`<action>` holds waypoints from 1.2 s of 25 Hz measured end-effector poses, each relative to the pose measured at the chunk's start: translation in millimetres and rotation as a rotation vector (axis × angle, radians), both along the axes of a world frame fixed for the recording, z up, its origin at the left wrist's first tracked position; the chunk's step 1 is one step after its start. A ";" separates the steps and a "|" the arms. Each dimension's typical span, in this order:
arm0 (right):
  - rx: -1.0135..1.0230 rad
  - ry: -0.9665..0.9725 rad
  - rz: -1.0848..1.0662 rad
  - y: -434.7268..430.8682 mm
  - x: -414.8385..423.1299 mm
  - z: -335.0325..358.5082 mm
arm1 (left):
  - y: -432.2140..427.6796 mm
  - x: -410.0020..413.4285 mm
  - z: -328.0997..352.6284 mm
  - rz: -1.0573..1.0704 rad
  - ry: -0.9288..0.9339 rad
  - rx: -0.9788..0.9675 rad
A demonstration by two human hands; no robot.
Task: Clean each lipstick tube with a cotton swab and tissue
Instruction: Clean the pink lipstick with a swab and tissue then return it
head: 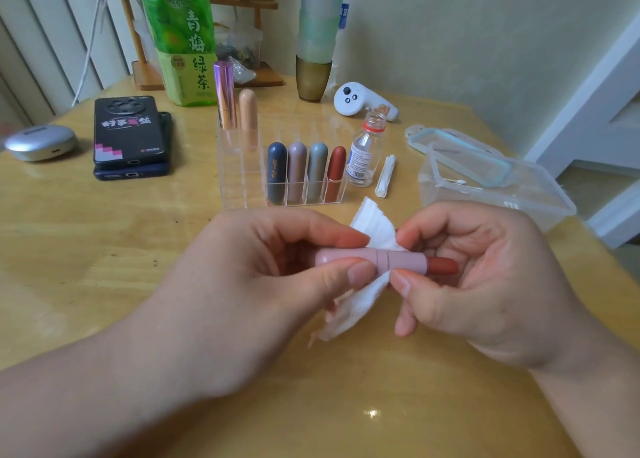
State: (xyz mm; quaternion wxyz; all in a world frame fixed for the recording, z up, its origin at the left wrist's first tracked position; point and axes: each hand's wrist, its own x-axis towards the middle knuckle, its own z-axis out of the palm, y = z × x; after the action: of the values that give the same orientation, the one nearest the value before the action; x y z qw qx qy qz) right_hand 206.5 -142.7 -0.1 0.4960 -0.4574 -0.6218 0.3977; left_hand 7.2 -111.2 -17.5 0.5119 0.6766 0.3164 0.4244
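While my left hand (249, 277) pinches the base of the pink lipstick tube (401, 260) between thumb and forefinger, my right hand (485, 277) pinches the white tissue (356, 305) against the tube's middle, other fingers curled. Tube held over the table (104, 250), just nearer me than the clear organizer (239, 187). Long axis level, running left to right. Red bullet (445, 265) exposed, pointing right toward my right palm. Tissue passes behind the tube, tails above and below.

Pink lipstick tube (381, 261), brick-red bullet (444, 265), white tissue (360, 305), yellow wooden table (104, 250).
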 end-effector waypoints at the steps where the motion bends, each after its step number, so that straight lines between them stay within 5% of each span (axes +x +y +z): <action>1: -0.006 0.008 -0.005 0.2 0.3 -0.8 | -0.6 0.1 -0.7 0.021 -0.018 0.052; 10: -0.171 0.238 0.104 3.4 -5.5 -5.3 | -3.1 -6.5 3.4 0.206 0.326 0.405; 14: -0.211 0.222 0.187 1.5 -11.4 -5.7 | -6.0 -5.3 4.5 0.242 0.381 0.349; 19: -0.133 0.102 0.039 1.4 -15.3 -15.1 | -4.2 -0.7 2.7 0.244 0.310 0.284; 25: -0.140 0.211 -0.120 11.3 -5.1 -13.9 | 20.3 -9.9 6.8 0.340 0.130 0.175; 30: -0.147 0.161 -0.216 14.4 4.3 -13.3 | 48.2 -22.1 2.7 0.411 0.304 0.126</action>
State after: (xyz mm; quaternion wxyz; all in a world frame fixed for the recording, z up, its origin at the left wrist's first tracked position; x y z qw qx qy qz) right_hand 210.8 -128.4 -13.4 0.5493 -0.5236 -0.4962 0.4218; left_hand -14.9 -63.0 -14.8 0.3185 0.6846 0.4936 0.4315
